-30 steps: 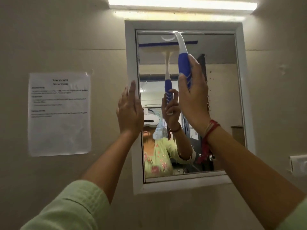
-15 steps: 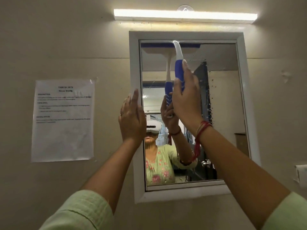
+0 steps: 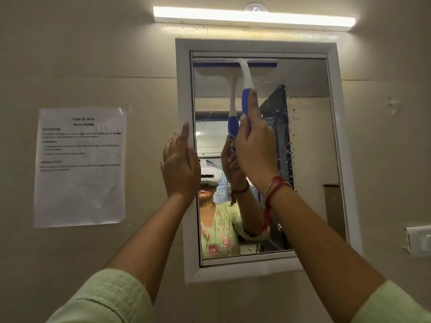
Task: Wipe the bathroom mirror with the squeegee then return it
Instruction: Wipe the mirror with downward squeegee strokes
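Sleeves of pale green cloth sit nearest you at the bottom corners, both forearms raised toward the wall. Your left hand is flat, fingers straight and together, its fingertips against the left side of the white mirror frame. Your right hand, with a red thread round the wrist, is curled round the blue handle of the squeegee, index finger laid up along it. The squeegee stands upright, its white neck curving to the blade, which lies level against the upper left part of the bathroom mirror, just under the top of the frame. Water droplets speckle the glass right of the handle. On the wall: a printed notice left of the mirror, a lit tube light above it, a switch plate at far right.
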Demonstrator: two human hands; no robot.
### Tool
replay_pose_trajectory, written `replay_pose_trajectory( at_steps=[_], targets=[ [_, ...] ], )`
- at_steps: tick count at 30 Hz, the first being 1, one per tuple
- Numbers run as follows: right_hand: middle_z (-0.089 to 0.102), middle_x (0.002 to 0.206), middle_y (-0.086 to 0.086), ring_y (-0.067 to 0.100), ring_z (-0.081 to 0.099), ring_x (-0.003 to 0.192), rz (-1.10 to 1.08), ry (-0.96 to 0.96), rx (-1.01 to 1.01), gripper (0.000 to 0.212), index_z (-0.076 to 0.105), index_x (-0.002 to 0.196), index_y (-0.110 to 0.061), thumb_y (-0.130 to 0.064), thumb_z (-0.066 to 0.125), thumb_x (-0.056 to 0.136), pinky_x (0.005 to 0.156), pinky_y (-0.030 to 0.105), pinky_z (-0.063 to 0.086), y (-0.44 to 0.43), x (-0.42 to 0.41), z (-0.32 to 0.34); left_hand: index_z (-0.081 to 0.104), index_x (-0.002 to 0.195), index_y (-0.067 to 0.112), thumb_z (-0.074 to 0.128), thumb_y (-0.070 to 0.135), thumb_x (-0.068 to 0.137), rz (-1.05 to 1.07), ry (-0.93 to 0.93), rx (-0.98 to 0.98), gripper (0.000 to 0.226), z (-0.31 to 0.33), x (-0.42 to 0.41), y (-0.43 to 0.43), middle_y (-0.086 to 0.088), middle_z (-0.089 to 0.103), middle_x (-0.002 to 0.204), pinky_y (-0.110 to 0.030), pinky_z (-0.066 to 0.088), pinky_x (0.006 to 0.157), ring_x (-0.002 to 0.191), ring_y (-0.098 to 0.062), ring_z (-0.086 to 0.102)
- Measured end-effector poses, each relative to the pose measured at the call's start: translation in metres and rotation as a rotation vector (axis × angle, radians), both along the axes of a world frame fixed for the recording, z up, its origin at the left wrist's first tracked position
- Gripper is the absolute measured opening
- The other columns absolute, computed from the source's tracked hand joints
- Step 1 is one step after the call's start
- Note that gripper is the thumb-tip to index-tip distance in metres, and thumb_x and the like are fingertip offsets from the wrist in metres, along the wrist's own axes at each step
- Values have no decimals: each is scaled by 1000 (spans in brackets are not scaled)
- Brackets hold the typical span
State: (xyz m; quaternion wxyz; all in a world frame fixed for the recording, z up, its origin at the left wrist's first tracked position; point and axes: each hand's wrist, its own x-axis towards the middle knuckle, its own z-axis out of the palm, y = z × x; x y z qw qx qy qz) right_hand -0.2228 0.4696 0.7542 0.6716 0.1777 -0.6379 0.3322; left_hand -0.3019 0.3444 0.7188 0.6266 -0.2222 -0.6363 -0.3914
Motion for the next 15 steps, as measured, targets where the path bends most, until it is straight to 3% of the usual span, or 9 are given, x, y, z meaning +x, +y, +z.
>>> replay_pose_trajectory(
  at_steps=[8,15],
  targets=[
    [53,75,9,18,54,61,-14,-40,33,56,9,147,-25,-19,37,99,59,42,55,0,0,-53,30,143,26,26,32,95,-7,3,0,48,0,0,0,-8,42,144,-44,28,108,136,-26,32],
    [57,77,8,19,59,64,-75,-12,-8,51,14,147,-22,-19,35,101,61,41,56,-6,2,-3,30,142,26,26,32,94,-8,1,5,48,0,2,0,-8,42,144,-43,29,107,135,-26,33]
  ],
)
